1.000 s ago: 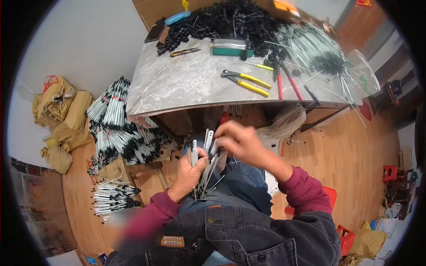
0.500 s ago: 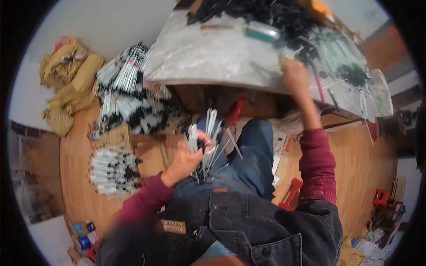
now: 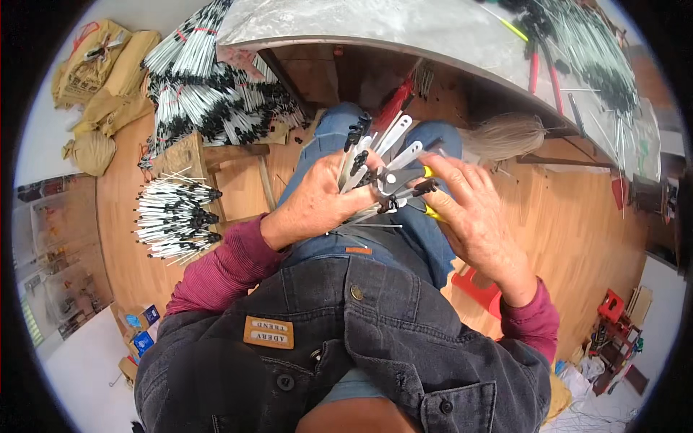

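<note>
Over the lap, the left hand (image 3: 317,206) is closed around a fan of white strips with black ends (image 3: 368,162). The right hand (image 3: 469,209) wraps yellow-handled pliers (image 3: 404,184), their jaws touching the fan (whether they bite a strip cannot be told). Tan sacks (image 3: 101,79) slump against the wall at left, their contents hidden. Tied bundles of like strips (image 3: 209,94) heap on the wooden floor (image 3: 577,238), with another bundle (image 3: 173,216) nearer. Ahead stands a grey-topped table (image 3: 404,29) carrying red-handled tools (image 3: 538,72) and loose strips (image 3: 599,50).
</note>
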Demonstrator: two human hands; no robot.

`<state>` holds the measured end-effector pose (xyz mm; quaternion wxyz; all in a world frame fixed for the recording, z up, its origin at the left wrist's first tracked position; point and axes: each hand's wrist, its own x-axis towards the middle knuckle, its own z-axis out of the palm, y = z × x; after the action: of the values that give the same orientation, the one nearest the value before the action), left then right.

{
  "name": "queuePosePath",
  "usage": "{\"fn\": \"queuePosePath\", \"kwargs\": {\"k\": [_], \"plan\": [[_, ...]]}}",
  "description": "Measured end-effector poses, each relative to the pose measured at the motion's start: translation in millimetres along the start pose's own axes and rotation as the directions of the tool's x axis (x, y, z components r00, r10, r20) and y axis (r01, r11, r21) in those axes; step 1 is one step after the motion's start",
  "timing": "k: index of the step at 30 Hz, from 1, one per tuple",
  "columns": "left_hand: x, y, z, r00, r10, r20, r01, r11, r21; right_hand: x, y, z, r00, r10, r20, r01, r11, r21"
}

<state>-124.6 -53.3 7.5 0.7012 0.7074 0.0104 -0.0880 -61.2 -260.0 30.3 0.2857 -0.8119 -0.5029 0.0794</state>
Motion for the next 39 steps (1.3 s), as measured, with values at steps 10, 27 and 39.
{"fn": "queuePosePath", "kwargs": {"k": [10, 27, 39], "plan": [[-2, 4, -5, 0.999, -0.026, 0.043, 0.025, 0.999, 0.028, 7, -11, -14, 0.992, -0.111, 0.067, 0.127, 0.742, -0.658], [9, -6, -18, 0.956, 0.065, 0.284, -0.044, 0.996, -0.082, -4, 7, 23, 0.588, -0.132, 0.798, -0.802, 0.037, 0.597], [9, -4, -3, 0.98, 0.025, 0.196, -0.026, 1.0, 0.003, -34, 3, 33, 0.794, 0.054, 0.606, -0.605, -0.03, 0.796]]}}
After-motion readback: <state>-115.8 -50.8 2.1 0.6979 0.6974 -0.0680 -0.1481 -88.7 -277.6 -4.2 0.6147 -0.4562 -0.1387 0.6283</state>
